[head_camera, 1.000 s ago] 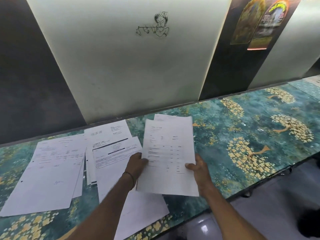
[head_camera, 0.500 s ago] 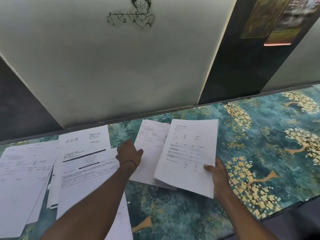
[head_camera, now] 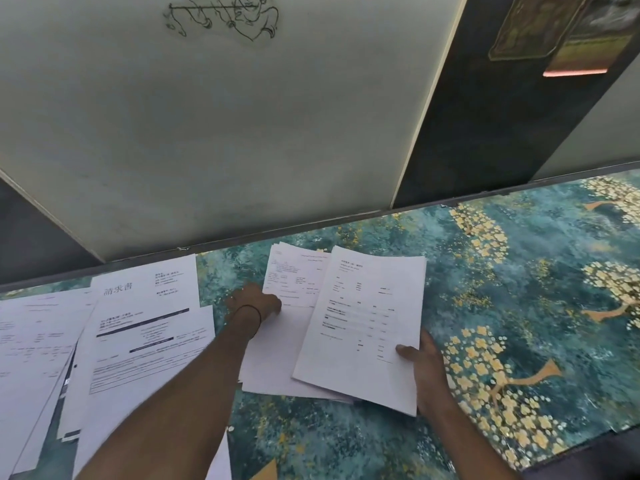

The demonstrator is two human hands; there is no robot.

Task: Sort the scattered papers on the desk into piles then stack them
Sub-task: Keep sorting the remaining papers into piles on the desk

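My right hand point(head_camera: 420, 370) grips the lower right edge of a printed white sheet point(head_camera: 360, 327), thumb on top, holding it tilted just over a small pile of papers point(head_camera: 277, 348) in the desk's middle. My left hand point(head_camera: 254, 303) rests on that pile's left edge, fingers curled down onto the top page. Left of my forearm lies a sheet with a dark bar point(head_camera: 149, 341), overlapping one with a large heading point(head_camera: 145, 282). More overlapping pages point(head_camera: 31, 351) spread to the far left.
The desk point(head_camera: 519, 306) has a teal cover with golden tree patterns; its front edge runs at the lower right. A pale wall panel point(head_camera: 242, 133) with a line drawing rises right behind the desk's back edge. Posters point(head_camera: 554, 32) hang at the upper right.
My left hand let go of the sheet and moved onto the pile beneath. My right hand carried the sheet rightward and lower, toward the pile. The camera tilted down and closer.
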